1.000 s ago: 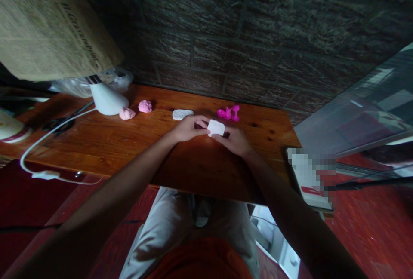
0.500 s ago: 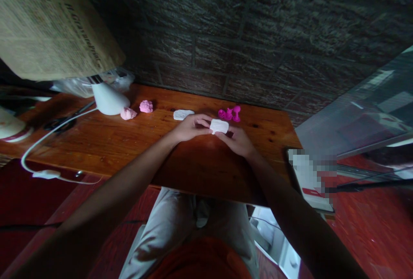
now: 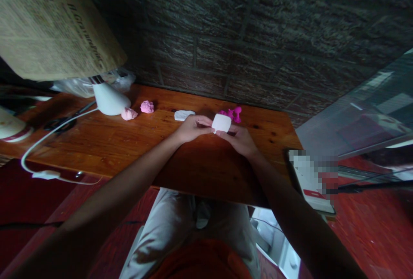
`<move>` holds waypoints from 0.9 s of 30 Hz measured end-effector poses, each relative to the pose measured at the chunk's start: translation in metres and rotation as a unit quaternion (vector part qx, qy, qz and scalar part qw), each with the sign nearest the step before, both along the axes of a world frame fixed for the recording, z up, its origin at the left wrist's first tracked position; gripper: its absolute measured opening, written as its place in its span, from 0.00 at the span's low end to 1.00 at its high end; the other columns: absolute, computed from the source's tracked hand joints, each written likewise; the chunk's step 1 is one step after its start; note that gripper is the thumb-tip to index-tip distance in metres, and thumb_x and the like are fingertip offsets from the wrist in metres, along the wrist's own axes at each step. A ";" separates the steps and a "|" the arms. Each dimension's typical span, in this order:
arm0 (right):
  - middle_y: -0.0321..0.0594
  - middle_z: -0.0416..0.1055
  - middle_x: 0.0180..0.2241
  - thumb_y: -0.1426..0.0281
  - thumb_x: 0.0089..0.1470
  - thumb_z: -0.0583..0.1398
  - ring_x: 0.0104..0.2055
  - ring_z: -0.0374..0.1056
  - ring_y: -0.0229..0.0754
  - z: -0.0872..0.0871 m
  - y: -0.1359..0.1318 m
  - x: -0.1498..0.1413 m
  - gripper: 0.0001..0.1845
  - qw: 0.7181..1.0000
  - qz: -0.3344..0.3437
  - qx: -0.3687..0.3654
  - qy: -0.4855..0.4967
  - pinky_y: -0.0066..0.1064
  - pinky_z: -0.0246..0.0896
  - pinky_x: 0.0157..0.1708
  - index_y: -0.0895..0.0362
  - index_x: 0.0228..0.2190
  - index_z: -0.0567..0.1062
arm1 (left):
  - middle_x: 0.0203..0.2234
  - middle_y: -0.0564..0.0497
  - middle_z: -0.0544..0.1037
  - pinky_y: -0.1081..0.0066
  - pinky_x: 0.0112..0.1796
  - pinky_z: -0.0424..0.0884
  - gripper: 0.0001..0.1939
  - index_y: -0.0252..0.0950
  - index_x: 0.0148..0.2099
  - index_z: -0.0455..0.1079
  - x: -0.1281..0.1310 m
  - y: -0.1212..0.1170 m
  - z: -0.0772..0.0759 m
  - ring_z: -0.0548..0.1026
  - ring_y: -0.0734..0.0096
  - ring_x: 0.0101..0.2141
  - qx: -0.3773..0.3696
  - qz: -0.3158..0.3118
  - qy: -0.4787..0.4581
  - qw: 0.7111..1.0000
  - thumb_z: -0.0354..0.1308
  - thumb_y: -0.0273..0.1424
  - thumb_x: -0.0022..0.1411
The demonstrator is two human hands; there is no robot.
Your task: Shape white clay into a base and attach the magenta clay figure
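Above the wooden table, a flat white slab of modelling clay [image 3: 221, 123] with rounded corners is held between both hands, its broad face turned up toward me. My left hand [image 3: 191, 130] pinches its left edge with thumb and fingers. At the right and lower edge, my right hand [image 3: 240, 139] grips it, thumb in front and fingers partly hidden behind. A second white clay slab [image 3: 183, 115] lies on the table just beyond my left hand. Behind the held slab are magenta plastic pieces [image 3: 237, 114], partly covered by it.
Two pink clay lumps, one paler [image 3: 129, 114] and one brighter [image 3: 147, 106], sit beside the white lamp base [image 3: 111, 99]. Its cord [image 3: 29, 145] loops over the table's left side. Dark scissors [image 3: 60, 123] lie there too. A stone-patterned wall [image 3: 206, 55] backs the table [image 3: 206, 163].
The held clay slab has tilted up, so more of its face shows and it covers more of the magenta pieces. Both hands keep their hold and have barely shifted.
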State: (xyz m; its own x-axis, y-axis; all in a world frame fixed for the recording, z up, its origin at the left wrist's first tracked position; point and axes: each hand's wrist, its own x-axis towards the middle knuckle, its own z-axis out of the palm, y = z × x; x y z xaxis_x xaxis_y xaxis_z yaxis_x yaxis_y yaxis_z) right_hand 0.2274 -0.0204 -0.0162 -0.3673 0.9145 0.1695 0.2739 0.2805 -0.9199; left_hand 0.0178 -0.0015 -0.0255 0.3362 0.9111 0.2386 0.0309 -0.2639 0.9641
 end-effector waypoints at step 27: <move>0.40 0.79 0.32 0.61 0.52 0.63 0.33 0.72 0.43 0.000 -0.004 -0.002 0.14 0.996 -0.024 0.031 -0.080 0.33 0.64 0.33 0.59 0.34 0.81 | 0.32 0.47 0.83 0.67 0.41 0.75 0.16 0.31 0.34 0.77 0.002 -0.005 0.005 0.80 0.69 0.33 -0.037 -0.007 -0.002 0.999 0.73 0.35 0.45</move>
State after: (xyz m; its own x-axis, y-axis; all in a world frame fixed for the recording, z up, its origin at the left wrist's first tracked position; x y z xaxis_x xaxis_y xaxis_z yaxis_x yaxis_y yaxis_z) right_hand 0.2254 -0.0240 -0.0165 -0.3497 0.9214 0.1693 0.4305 0.3186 -0.8445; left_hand 0.0197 -0.0063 -0.0204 0.3475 0.9219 0.1713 0.0240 -0.1914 0.9812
